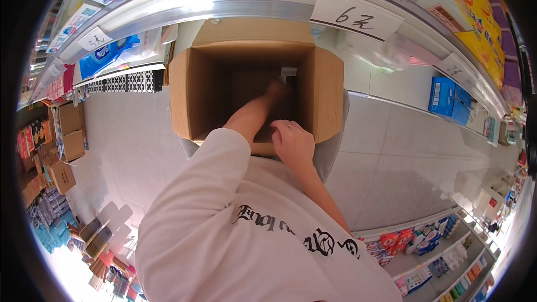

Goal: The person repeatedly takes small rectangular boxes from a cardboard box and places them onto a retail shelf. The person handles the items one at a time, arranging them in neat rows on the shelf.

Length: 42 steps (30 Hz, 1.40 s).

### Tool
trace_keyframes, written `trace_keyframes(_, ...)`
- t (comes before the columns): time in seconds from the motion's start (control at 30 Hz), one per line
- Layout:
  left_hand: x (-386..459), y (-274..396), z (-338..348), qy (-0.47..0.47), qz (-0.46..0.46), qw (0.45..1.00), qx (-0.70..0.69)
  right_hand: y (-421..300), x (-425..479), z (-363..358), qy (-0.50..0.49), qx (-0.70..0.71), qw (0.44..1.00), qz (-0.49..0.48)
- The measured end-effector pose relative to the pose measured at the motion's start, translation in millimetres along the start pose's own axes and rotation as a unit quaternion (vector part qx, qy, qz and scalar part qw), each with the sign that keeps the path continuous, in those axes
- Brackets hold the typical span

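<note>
An open cardboard box [329, 92] stands before me with its flaps folded outward. My left hand [279, 90] reaches deep inside, near a small pale item [288, 71] at the far right of the interior. That hand is dark and blurred, so its fingers and anything in them cannot be made out. Over the near edge of the box rests my right hand [293, 140], its fingers curled and a ring on one of them. Whether it holds something is not clear.
A store shelf edge [260, 8] with handwritten price cards runs above the box. Packaged goods sit on it. A blue carton [449, 98] is on the lower shelf at right, and a blue packet [107, 54] at left. Cardboard boxes [69, 130] stand at far left.
</note>
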<state>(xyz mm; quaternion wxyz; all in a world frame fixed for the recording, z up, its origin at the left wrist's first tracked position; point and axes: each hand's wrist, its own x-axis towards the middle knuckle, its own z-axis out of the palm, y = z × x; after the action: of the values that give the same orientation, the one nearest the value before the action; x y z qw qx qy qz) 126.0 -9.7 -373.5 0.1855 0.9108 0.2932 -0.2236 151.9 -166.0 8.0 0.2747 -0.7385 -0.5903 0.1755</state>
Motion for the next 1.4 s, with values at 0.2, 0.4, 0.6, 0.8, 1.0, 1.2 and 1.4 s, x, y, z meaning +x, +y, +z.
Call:
trace_keyframes(0.2,-35.6,-18.0,-36.5,-0.004,0.054,0.996,-0.066,0.9,1.1,3.4,0.018,-0.006,1.000,0.005)
trace_keyframes(0.4,-47.0,-17.1,-64.5,-0.029,0.074,0.995,-0.054,3.9,1.3,7.1,0.032,-0.011,0.999,0.007)
trace_keyframes(0.6,-135.6,-6.1,-162.3,-0.033,0.075,0.996,-0.047,-0.3,1.6,3.1,0.048,0.047,0.997,0.031)
trace_keyframes(0.8,-275.9,-11.5,-311.8,0.045,0.023,0.958,-0.281,-4.8,12.2,-7.0,0.050,0.167,0.984,0.027)
trace_keyframes(1.0,-379.9,-15.7,-331.4,0.192,0.099,0.857,-0.468,-26.1,35.3,-33.9,0.004,0.187,0.982,-0.001)
trace_keyframes(1.2,-420.2,-15.1,-320.9,0.239,0.080,0.831,-0.495,-44.3,44.4,-47.1,-0.120,0.266,0.957,0.000)
trace_keyframes(1.4,-417.0,10.2,-317.8,0.408,0.079,0.675,-0.609,-43.9,24.6,-6.7,-0.233,0.717,0.646,0.122)
